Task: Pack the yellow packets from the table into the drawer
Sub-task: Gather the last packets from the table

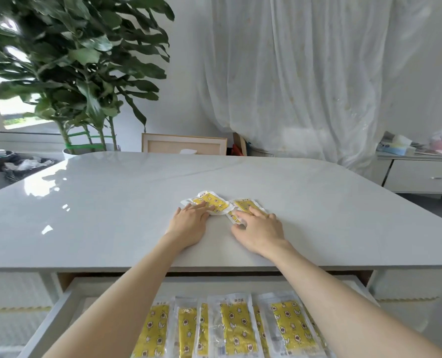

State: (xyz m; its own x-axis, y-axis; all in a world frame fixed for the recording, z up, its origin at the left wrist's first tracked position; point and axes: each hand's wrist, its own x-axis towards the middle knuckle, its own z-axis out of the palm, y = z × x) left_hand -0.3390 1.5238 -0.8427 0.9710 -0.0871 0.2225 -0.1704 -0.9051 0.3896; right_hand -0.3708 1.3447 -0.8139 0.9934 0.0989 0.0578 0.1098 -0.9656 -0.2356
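Head view: at far left a leafy plant (72, 60) stands behind the table (98, 215), with a dark bin (26, 166) beside it. The table is white and glossy, and its drawer (57, 313) stands open below the near edge. The left hand (189, 224) lies palm down on the tabletop. Its fingers are straight and close together, and their tips rest flat on the near edge of the left packet (211, 202), pressing rather than gripping. That packet lies crumpled on the table, yellow inside a clear wrap. Behind the table, a wooden frame (183, 144) leans against the wall. In the drawer, between the forearms, flat drawer packets (234, 324) lie side by side, overlapping at their edges. Just right of the left packet, touching it, lies the right packet (243, 205). The right hand (262, 232) covers its near part, fingers spread and nearly straight on top, thumb out on the tabletop, with nothing curled round it. Whether another packet lies under those fingers I cannot tell. A sheer curtain (305, 73) hangs behind, and at far right a white cabinet (421, 175) bears clutter.
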